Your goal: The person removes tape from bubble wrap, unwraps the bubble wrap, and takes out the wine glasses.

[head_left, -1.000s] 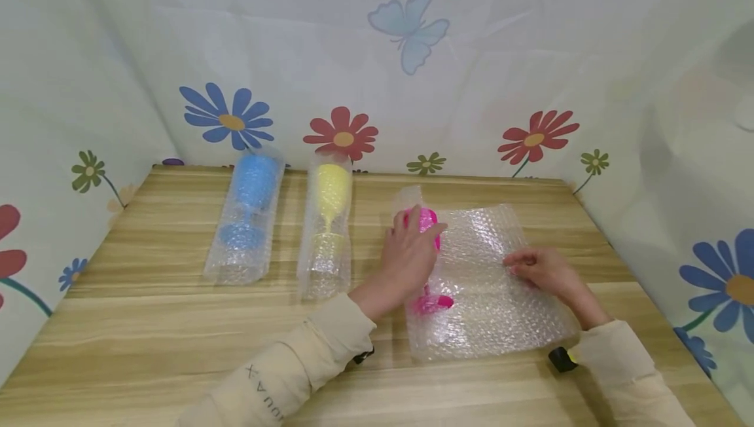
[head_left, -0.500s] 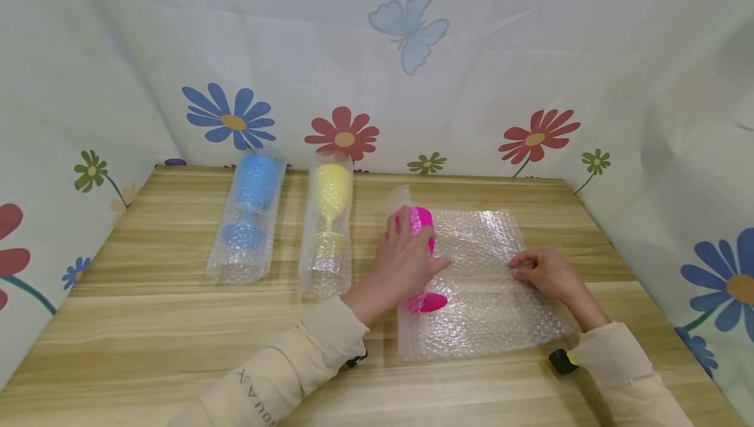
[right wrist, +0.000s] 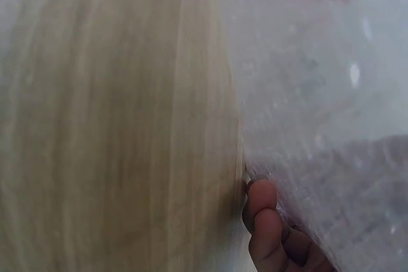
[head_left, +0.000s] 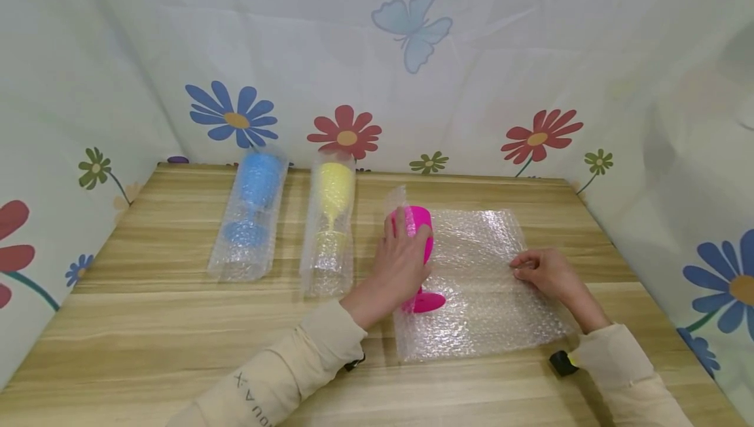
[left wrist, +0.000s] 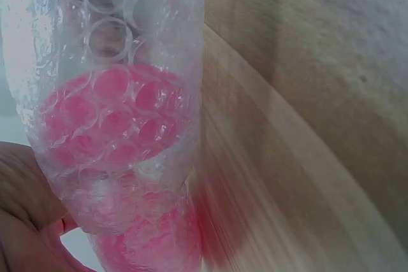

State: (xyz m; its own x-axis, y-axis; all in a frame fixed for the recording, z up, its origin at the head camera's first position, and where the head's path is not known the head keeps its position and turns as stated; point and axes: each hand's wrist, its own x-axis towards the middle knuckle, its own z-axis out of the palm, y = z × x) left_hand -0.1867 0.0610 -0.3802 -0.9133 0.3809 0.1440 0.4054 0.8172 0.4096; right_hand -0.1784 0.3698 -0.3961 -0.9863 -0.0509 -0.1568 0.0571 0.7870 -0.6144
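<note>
A pink plastic goblet (head_left: 421,219) lies on its side along the left part of a bubble wrap sheet (head_left: 483,309). My left hand (head_left: 397,266) holds its bowl, with fingers curled over the sheet's left flap. Through that flap, the left wrist view shows the pink foot (left wrist: 115,116) of the goblet. Over at the sheet's right edge, my right hand (head_left: 550,276) pinches the plastic between thumb and fingers. The right wrist view has those fingertips (right wrist: 262,197) at the edge, with the sheet stretching away from them.
Two wrapped goblets lie to the left on the wooden table (head_left: 177,342): a blue one (head_left: 259,181) and a yellow one (head_left: 336,188). Behind the table hangs a white cloth (head_left: 265,34) printed with flowers and a butterfly.
The left hand and the goblet have shifted slightly left, the flap drawing back so more pink shows bare. The left thumb has come in toward the goblet. The right hand stays nearly still.
</note>
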